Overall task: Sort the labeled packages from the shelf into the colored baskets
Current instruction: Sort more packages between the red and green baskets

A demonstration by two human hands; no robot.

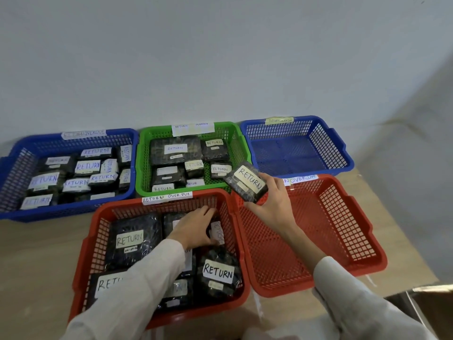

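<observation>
My right hand (pixel 274 204) grips a small black package labeled RETURN (pixel 247 184), held in the air over the gap between the green basket (pixel 147 153) and the right red basket (pixel 355 217), which has nothing in it. My left hand (pixel 196 229) reaches into the near red basket (pixel 90 244), which holds several black RETURN packages. Its fingers touch a small package standing on edge (pixel 217 232) by the basket's right wall; whether they grip it I cannot tell. The green basket holds several packages.
A left blue basket (pixel 14 165) is full of RETURN packages; the right blue basket (pixel 331 146) has nothing in it. All baskets carry paper labels and sit on a tan table against a pale wall. The table's edge runs down the right side.
</observation>
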